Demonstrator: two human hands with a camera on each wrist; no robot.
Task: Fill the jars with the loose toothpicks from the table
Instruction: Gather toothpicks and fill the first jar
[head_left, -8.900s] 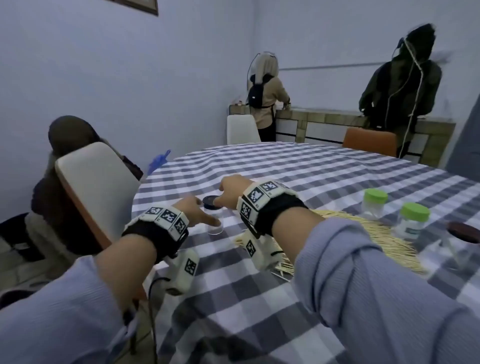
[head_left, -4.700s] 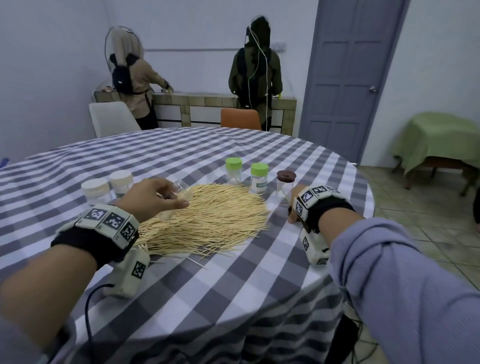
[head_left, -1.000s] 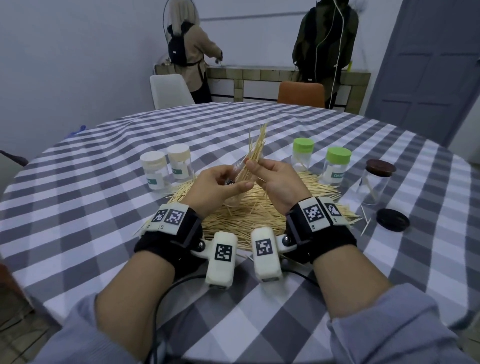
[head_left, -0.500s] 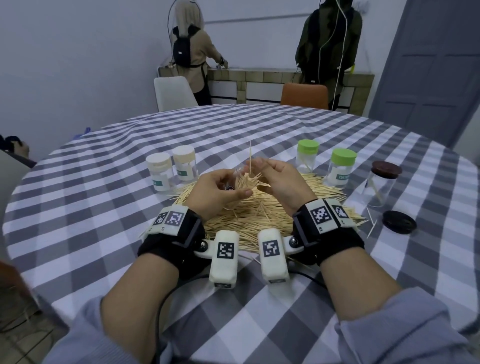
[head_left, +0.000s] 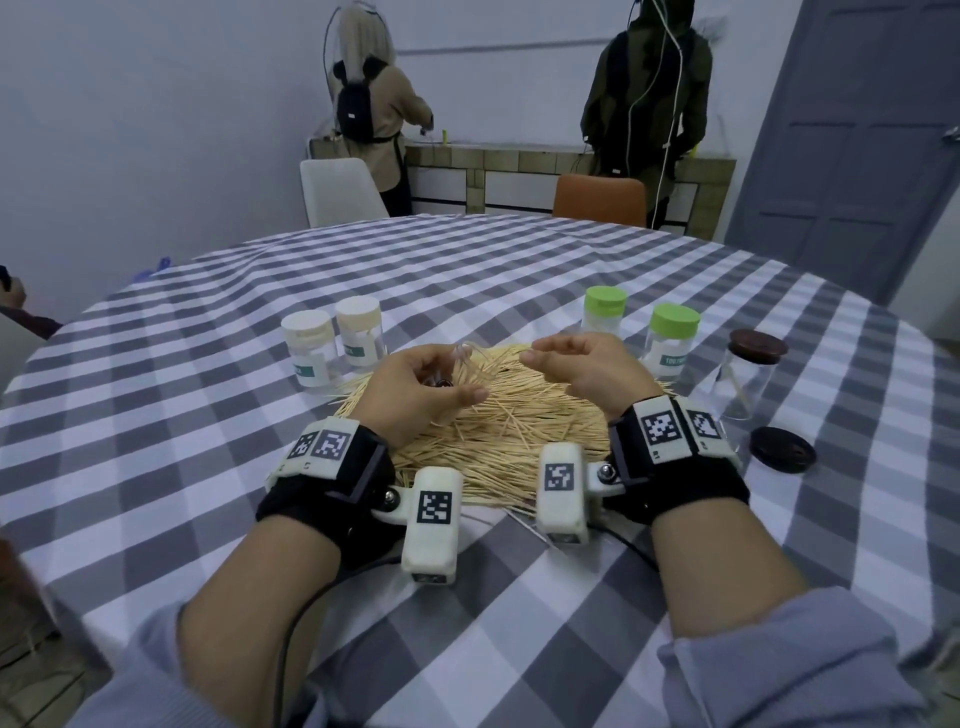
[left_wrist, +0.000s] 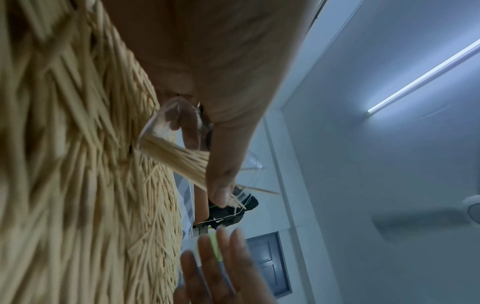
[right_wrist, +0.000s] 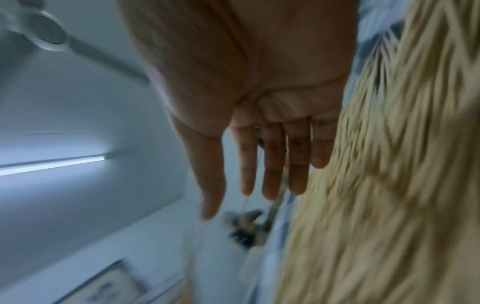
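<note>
A broad pile of loose toothpicks (head_left: 519, 431) lies on the checked tablecloth in front of me. My left hand (head_left: 460, 376) grips a small clear jar (head_left: 460, 361), tilted just above the pile's far side. In the left wrist view the jar (left_wrist: 168, 131) holds a bundle of toothpicks (left_wrist: 182, 160) that sticks out past my thumb. My right hand (head_left: 545, 364) hovers over the pile to the right of the jar, fingers relaxed and empty. The right wrist view shows its fingers (right_wrist: 272, 164) straight with nothing in them.
Two cream-lidded jars (head_left: 332, 348) stand left of the pile, two green-lidded jars (head_left: 670, 338) behind it on the right. A brown-lidded clear jar (head_left: 748, 374) and a loose dark lid (head_left: 782, 449) sit further right. Two people stand at the far counter, behind chairs.
My right hand has let go of the toothpicks it pinched at the jar's mouth and drawn away to the right. The jar in my left hand now sits lower over the pile.
</note>
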